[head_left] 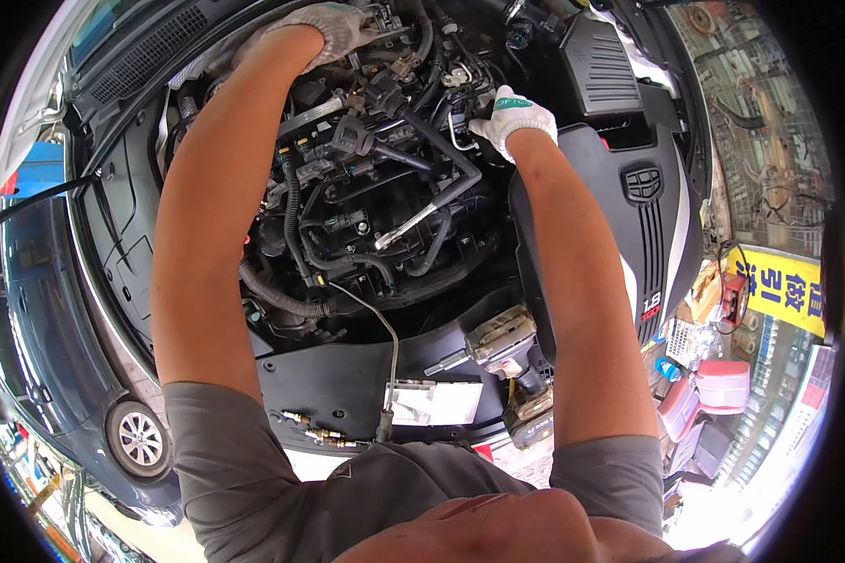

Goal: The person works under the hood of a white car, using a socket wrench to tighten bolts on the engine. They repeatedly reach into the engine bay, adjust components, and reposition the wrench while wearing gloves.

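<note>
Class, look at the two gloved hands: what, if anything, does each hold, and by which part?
It cannot be told for either: the left hand and right hand reach in around the engine, with most fingertips hidden.

A head-worn fisheye looks down closely over the engine (371, 204)

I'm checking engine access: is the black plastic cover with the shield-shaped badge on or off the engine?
Off: the cover lies to the right of the engine, which is visibly exposed.
</note>
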A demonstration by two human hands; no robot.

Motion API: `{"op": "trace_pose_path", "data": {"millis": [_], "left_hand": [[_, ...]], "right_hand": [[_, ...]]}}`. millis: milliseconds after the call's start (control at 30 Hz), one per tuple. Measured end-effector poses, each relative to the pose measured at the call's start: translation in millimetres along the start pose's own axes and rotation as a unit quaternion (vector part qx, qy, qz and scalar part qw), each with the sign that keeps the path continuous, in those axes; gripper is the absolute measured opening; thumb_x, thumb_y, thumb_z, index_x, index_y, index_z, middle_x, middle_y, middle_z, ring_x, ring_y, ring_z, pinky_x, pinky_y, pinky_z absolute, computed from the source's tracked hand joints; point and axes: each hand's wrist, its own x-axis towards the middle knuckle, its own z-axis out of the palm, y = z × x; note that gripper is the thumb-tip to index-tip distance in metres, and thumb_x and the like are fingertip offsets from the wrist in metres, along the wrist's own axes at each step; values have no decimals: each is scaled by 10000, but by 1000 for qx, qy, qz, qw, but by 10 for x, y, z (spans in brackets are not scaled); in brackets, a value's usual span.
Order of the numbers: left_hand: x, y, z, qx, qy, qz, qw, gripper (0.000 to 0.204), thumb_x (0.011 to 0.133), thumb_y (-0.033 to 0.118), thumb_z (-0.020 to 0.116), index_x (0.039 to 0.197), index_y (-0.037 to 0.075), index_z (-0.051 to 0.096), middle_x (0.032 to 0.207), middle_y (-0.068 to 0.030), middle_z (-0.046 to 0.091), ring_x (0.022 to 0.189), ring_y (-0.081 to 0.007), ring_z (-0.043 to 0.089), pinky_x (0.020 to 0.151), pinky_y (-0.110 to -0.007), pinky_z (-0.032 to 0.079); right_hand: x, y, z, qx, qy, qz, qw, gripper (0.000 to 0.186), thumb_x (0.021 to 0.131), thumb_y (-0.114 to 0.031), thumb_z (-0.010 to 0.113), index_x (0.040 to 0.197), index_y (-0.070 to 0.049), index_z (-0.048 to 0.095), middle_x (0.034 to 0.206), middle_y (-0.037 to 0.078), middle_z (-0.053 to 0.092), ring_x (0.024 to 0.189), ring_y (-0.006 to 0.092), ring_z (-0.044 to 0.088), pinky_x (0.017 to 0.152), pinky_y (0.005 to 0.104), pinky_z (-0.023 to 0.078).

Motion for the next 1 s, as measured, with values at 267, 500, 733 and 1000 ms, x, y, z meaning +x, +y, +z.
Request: {"op": "trace_pose_path", "data": {"millis": [267, 500, 733, 1000], "left_hand": [[-66, 97, -178, -56, -43, 34, 997, 269, 1072, 340, 541, 1243, 157, 640, 1187, -96, 693, 1112, -337, 663, 956, -483, 527], [237, -154, 203, -161, 28, 60, 985, 257, 1080, 303, 521, 1277, 184, 636, 1225, -84, 690, 1155, -321, 649, 980, -470, 528], [-275, 78, -397, -204, 5, -19, 979, 365, 1087, 197, 447, 1422, 120, 572, 1451, -125, 580, 1285, -331, 595, 1046, -442, 483], [82, -181, 141, -116, 8, 6, 993, 325, 1088, 388, 475, 1302, 203, 634, 1266, -82, 692, 1147, -314, 669, 975, -460, 531]], "right_hand": [[22, 72, 77, 13, 16, -8, 1000, 646, 905, -560, 732, 1372, -140, 583, 1246, 61, 740, 1190, 261, 697, 980, 406, 554], [-47, 71, 12, 6, 0, 3, 1000, 637, 934, -561, 690, 1388, -134, 560, 1294, 95, 709, 1220, 305, 670, 1022, 431, 538], [-44, 10, -28, -17, -12, 28, 999, 683, 913, -585, 709, 1404, -131, 571, 1284, 76, 723, 1196, 267, 694, 985, 409, 554], [-104, -2, -76, 4, -15, 11, 1000, 636, 927, -557, 702, 1395, -154, 552, 1276, 83, 720, 1194, 302, 685, 997, 425, 552]]}}
